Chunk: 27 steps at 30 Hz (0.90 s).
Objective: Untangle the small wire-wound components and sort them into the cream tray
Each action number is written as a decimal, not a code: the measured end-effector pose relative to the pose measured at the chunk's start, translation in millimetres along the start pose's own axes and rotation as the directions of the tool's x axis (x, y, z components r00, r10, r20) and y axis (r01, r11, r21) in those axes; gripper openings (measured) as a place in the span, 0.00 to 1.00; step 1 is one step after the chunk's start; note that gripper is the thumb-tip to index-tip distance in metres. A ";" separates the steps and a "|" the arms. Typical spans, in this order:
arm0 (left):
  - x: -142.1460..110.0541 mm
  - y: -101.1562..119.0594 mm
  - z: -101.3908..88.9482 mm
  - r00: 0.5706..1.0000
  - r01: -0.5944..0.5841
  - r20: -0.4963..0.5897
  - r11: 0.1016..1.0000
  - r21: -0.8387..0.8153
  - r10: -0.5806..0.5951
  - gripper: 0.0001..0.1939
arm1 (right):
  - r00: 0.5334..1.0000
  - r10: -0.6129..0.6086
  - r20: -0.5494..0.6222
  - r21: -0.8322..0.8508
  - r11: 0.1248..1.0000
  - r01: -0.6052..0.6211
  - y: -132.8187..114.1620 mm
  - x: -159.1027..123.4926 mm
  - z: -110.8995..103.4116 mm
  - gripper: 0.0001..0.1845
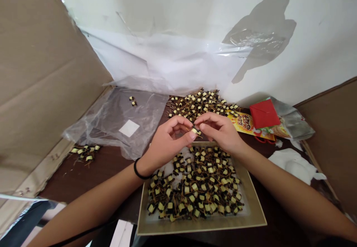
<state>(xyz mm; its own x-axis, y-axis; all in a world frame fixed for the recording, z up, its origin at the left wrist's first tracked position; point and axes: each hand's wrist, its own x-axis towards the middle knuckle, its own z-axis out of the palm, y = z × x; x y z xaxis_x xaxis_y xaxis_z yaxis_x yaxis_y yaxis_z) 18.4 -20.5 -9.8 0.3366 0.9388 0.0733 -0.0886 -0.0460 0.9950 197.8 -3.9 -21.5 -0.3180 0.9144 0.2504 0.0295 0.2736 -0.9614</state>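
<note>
My left hand (174, 135) is closed in a pinch on a small transformer coil (196, 131), a black bobbin with yellow tape and thin wire leads. From the other side, the fingertips of my right hand (216, 130) pinch the same coil; its exact grip on body or leads is partly hidden. Both hands are above the far rim of a shallow tan box (252, 206). Many similar coils (195, 198) lie jumbled inside it. Just behind my hands, a heap of more coils (200, 102) rests on the dark table.
Clear plastic sheeting (147, 116) with a white label and a couple of coils lies left; a small coil cluster (85, 151) sits nearer. To the right are a red packet (264, 114), a yellow snack bag (242, 123), red-handled scissors (263, 140) and white tissue (292, 164). Cardboard walls (41, 72) flank the table.
</note>
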 end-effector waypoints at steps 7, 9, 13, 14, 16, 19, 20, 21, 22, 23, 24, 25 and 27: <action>0.7 -2.6 -1.5 0.998 -0.061 0.010 0.998 0.010 0.061 0.13 | 1.000 -0.021 0.012 -0.009 1.000 0.021 -1.7 0.9 0.5 0.09; 0.8 -3.6 -1.7 0.997 -0.076 0.009 0.997 0.007 0.076 0.13 | 1.000 -0.019 0.012 0.002 1.000 0.018 -1.4 0.8 0.6 0.08; 0.8 -4.8 -1.7 0.997 -0.076 0.016 0.997 -0.010 0.076 0.14 | 1.000 -0.019 0.002 0.033 0.999 0.019 -0.4 0.6 0.7 0.08; 0.8 -4.8 -1.8 0.997 -0.075 0.018 0.997 -0.013 0.076 0.14 | 1.000 -0.023 -0.003 0.042 0.999 0.023 -0.2 0.6 0.7 0.08; 0.8 -4.5 -1.9 0.997 -0.073 0.027 0.997 -0.023 0.074 0.13 | 1.000 -0.026 -0.007 0.058 0.998 0.027 0.3 0.7 0.9 0.07; 0.4 -3.7 -2.3 0.997 -0.053 0.062 0.998 -0.041 0.055 0.14 | 0.999 -0.032 -0.017 0.080 0.996 0.033 1.4 1.2 1.3 0.06; 0.1 -3.4 -2.4 0.996 -0.048 0.073 0.998 -0.046 0.051 0.14 | 0.999 -0.036 -0.023 0.087 0.996 0.038 1.8 1.3 1.3 0.06; -0.2 -3.2 -2.4 0.995 -0.046 0.082 0.998 -0.048 0.049 0.14 | 0.999 -0.041 -0.028 0.091 0.995 0.043 2.1 1.3 1.4 0.06; -0.5 -3.2 -2.5 0.995 -0.047 0.088 0.998 -0.047 0.051 0.13 | 0.999 -0.044 -0.032 0.094 0.994 0.046 2.5 1.3 1.3 0.06; -0.7 -3.4 -2.5 0.994 -0.054 0.090 0.998 -0.045 0.058 0.13 | 0.998 -0.045 -0.034 0.096 0.994 0.048 2.7 1.1 1.3 0.05; -0.9 -3.8 -2.6 0.994 -0.063 0.092 0.997 -0.043 0.067 0.12 | 0.998 -0.045 -0.036 0.098 0.994 0.049 3.0 0.9 1.2 0.05; -1.0 -4.3 -2.6 0.993 -0.072 0.093 0.997 -0.042 0.075 0.12 | 0.998 -0.045 -0.037 0.101 0.994 0.049 3.1 0.6 1.0 0.05; -0.9 -5.6 -2.9 0.991 -0.089 0.094 0.995 -0.039 0.093 0.12 | 0.998 -0.050 -0.042 0.110 0.992 0.054 3.5 0.0 0.7 0.05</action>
<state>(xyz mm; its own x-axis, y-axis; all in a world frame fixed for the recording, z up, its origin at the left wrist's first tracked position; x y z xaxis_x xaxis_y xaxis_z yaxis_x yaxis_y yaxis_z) 15.8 -20.1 -15.6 0.4135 0.8943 0.1712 -0.1552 -0.1161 0.9810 197.2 -3.1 -24.9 -0.2788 0.9115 0.3025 -0.0920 0.2882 -0.9532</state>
